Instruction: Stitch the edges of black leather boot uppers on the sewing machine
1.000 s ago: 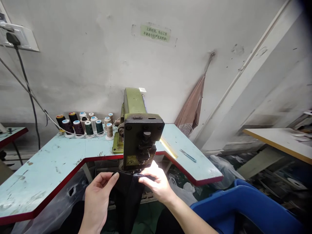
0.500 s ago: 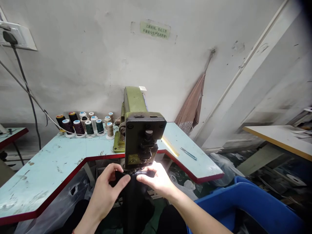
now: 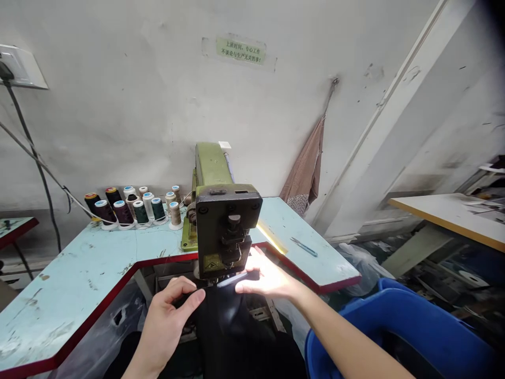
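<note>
A green and black sewing machine (image 3: 223, 221) stands in the notch of a pale blue table (image 3: 79, 273). Under its head lies black fabric (image 3: 229, 326), which hangs down toward me. My left hand (image 3: 169, 316) pinches the fabric's left edge just below the machine, thumb over fingers. At the fabric's top right edge, my right hand (image 3: 268, 276) holds the cloth under the machine's bright lamp, fingers pressed together. Both hands sit close to the needle area, which the machine's head hides.
Several thread spools (image 3: 134, 208) line the back of the table. Small blue snips (image 3: 303, 246) lie on its right wing. A blue plastic bin (image 3: 394, 331) sits low on my right, a brown cloth (image 3: 305, 173) hangs on the wall, and a wooden bench (image 3: 450, 218) stands beyond.
My left hand has closed its grip on the fabric's left edge. My right hand has slid to the right along the top edge. The fabric is spread wider under the machine.
</note>
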Demonstrator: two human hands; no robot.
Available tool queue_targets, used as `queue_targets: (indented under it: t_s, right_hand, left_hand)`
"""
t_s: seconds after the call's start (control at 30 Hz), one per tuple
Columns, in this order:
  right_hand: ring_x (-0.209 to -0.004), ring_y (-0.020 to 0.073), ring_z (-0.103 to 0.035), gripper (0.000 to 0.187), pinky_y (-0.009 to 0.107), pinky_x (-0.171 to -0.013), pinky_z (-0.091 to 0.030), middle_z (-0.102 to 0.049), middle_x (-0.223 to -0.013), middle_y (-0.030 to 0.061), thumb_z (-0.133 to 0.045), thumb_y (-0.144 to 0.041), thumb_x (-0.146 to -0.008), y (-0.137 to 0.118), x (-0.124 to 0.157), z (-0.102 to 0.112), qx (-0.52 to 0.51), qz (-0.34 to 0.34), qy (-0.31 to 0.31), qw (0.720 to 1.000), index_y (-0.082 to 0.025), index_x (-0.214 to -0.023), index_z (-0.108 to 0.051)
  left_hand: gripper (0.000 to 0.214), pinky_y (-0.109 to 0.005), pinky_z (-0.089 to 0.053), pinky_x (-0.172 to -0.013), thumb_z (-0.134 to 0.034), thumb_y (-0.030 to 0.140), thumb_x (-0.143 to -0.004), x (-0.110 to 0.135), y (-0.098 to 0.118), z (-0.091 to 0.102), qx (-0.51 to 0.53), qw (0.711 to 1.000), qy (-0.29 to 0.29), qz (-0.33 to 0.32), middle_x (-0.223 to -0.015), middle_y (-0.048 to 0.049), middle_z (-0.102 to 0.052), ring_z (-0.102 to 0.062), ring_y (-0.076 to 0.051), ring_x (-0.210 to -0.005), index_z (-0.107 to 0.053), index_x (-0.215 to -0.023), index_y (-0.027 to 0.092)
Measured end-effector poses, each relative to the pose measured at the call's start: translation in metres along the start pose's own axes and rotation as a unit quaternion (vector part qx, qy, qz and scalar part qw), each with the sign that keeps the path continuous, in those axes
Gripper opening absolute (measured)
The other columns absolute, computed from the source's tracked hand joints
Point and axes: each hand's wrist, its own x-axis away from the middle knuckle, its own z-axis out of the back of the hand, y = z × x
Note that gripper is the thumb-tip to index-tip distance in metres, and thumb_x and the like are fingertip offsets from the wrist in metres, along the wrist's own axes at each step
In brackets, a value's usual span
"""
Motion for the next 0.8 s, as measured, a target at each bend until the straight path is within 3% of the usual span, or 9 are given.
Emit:
queue_targets:
  t_s: [0.1,0.2,0.37,0.5,0.67,0.8]
  right_hand:
    - [-0.115,0.0285,-0.050,0.030,0.045,-0.101,-0.040,-0.064,-0.094,0.0058,-0.074,-0.045,-0.074,0.001,-0.001,0.010,-0.025,-0.017,-0.025,0.999,-0.019,-0.063,-0.064]
    - [-0.103,0.0261,-0.055,0.027,0.041,-0.090,-0.046,-0.062,-0.094,0.0063,-0.074,-0.042,-0.074,0.004,-0.001,0.011,-0.050,-0.016,0.001,0.999,-0.019,-0.064,-0.066]
    - [-0.086,0.0215,-0.056,0.025,0.035,-0.077,-0.049,-0.059,-0.080,0.0030,-0.076,-0.042,-0.072,0.005,0.000,0.005,-0.056,0.017,0.036,0.998,-0.020,-0.065,-0.067]
    - [-0.081,0.0206,-0.055,0.027,0.035,-0.075,-0.048,-0.057,-0.076,0.0022,-0.073,-0.042,-0.073,0.006,-0.002,0.007,-0.069,0.024,0.042,0.996,-0.019,-0.062,-0.063]
    - [-0.078,0.0205,-0.054,0.024,0.035,-0.074,-0.045,-0.057,-0.074,0.0019,-0.073,-0.037,-0.072,0.018,-0.008,0.016,-0.032,0.034,0.055,0.997,-0.019,-0.062,-0.061]
    - [-0.080,0.0227,-0.057,0.019,0.036,-0.074,-0.047,-0.062,-0.075,0.0041,-0.070,-0.034,-0.075,0.021,-0.009,0.018,-0.039,0.049,0.053,0.997,-0.019,-0.065,-0.064]
  left_hand:
    - [0.035,-0.027,-0.035,-0.069,-0.068,0.050,-0.076,0.002,0.000,0.005,0.033,0.999,0.016,0.024,-0.078,0.0002,-0.048,-0.044,-0.017,-0.077,-0.054,-0.062,0.021]
    - [0.037,-0.027,-0.037,-0.067,-0.070,0.052,-0.073,0.003,0.000,0.009,0.037,0.998,0.032,0.026,-0.078,-0.0006,-0.049,-0.044,-0.018,-0.076,-0.054,-0.061,0.021]
    - [0.034,-0.030,-0.041,-0.068,-0.064,0.056,-0.077,0.004,0.005,0.009,-0.079,0.997,0.021,-0.010,-0.076,-0.0018,-0.054,-0.051,-0.020,-0.074,-0.059,-0.068,0.023]
    - [0.030,-0.034,-0.045,-0.077,-0.065,0.054,-0.076,0.004,0.007,-0.006,-0.157,0.986,0.034,-0.048,-0.086,-0.0044,-0.060,-0.058,-0.024,-0.085,-0.064,-0.071,0.025]
    - [0.029,-0.032,-0.046,-0.074,-0.064,0.050,-0.078,0.006,0.000,-0.032,-0.122,0.985,0.101,-0.067,-0.083,-0.0035,-0.059,-0.058,-0.021,-0.080,-0.058,-0.069,0.023]
    - [0.030,-0.031,-0.046,-0.073,-0.065,0.050,-0.078,0.008,-0.001,-0.040,-0.098,0.985,0.130,-0.062,-0.080,-0.0030,-0.060,-0.058,-0.021,-0.078,-0.059,-0.068,0.022]
